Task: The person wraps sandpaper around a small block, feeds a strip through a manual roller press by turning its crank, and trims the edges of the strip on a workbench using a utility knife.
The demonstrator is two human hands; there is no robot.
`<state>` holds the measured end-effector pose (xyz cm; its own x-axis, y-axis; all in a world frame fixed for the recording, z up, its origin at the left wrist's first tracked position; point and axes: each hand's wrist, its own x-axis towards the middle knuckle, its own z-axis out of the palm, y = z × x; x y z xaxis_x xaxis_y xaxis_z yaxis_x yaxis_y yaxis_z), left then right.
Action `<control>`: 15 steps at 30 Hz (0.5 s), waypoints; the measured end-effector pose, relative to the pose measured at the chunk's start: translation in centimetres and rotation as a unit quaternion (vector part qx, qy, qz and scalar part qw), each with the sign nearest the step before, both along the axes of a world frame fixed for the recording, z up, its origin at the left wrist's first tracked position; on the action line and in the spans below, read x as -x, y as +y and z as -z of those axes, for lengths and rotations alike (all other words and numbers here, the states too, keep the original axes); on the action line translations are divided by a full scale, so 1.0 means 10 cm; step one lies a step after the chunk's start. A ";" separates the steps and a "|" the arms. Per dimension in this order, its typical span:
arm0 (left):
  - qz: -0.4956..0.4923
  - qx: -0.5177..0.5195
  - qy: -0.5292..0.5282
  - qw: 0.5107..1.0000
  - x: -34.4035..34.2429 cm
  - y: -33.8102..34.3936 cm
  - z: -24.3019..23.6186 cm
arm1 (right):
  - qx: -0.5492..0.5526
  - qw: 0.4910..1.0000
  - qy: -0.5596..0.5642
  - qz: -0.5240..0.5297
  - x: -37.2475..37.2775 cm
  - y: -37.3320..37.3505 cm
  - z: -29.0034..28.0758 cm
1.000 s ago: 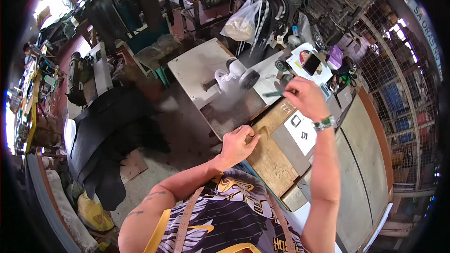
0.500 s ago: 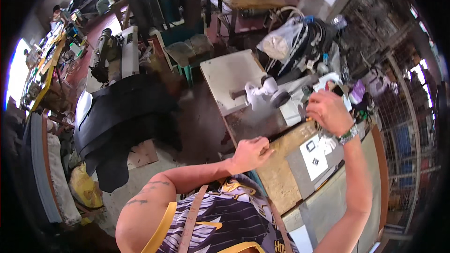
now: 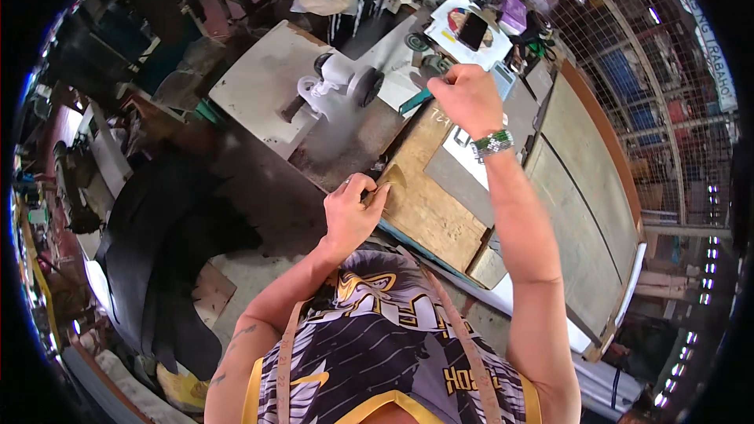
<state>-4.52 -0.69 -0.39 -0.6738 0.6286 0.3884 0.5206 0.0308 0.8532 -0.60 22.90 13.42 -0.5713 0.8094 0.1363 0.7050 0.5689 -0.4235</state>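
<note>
My right hand [image 3: 471,100] is closed above the wooden board [image 3: 436,196]. From its fingers juts a slim teal tool [image 3: 415,101], angled down to the left; its kind I cannot make out. My left hand [image 3: 353,208] pinches something small and dark at the near left edge of the board, mostly hidden by the fingers. A white sheet with black square marks [image 3: 458,141] lies on grey material [image 3: 463,180], partly behind my right hand and wrist.
A white machine with black wheels [image 3: 334,82] stands on the worktop left of the board. Beyond my right hand are a phone [image 3: 473,31] on white paper, a calculator [image 3: 503,78] and a purple box [image 3: 514,14]. Black sheet material [image 3: 157,251] drapes at the left; wire mesh [image 3: 628,86] rises at the right.
The view has swung toward the right. My right hand has come back from the cluttered far side and now shows the teal tool. My left hand is now at the board's near edge.
</note>
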 end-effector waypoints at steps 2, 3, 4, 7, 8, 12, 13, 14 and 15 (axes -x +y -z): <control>0.010 0.006 -0.016 1.000 0.02 0.01 0.01 | 0.010 0.999 0.016 0.033 0.00 -0.04 0.08; 0.016 0.006 -0.021 1.000 0.03 0.02 0.03 | 0.010 0.999 0.024 0.046 0.01 -0.06 0.11; 0.021 -0.001 -0.016 1.000 0.04 0.04 0.06 | 0.009 0.998 0.031 0.059 0.00 -0.07 0.14; 0.039 -0.009 -0.022 0.999 0.06 0.06 0.06 | 0.005 0.999 0.022 -0.035 -0.07 -0.04 0.12; 0.048 -0.011 -0.029 0.998 0.07 0.07 0.05 | 0.017 0.995 0.012 -0.102 -0.09 -0.02 0.07; 0.050 -0.019 -0.005 0.999 0.09 0.06 0.09 | -0.115 0.914 -0.048 -0.386 -0.15 0.10 -0.19; 0.049 -0.014 -0.002 0.999 0.08 0.06 0.09 | -0.184 0.888 -0.070 -0.416 -0.15 0.09 -0.29; 0.047 -0.010 0.001 0.999 0.06 0.05 0.09 | -0.186 0.886 -0.068 -0.418 -0.14 0.08 -0.36; 0.041 -0.009 0.005 0.999 0.04 0.05 0.09 | -0.226 0.858 -0.077 -0.456 -0.11 0.10 -0.41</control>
<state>-4.97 -0.17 -1.32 -0.6153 0.6748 0.4074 0.5300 -0.0284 0.8476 0.47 23.92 17.51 -0.9781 -0.0984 0.1837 -0.0919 0.9948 0.0434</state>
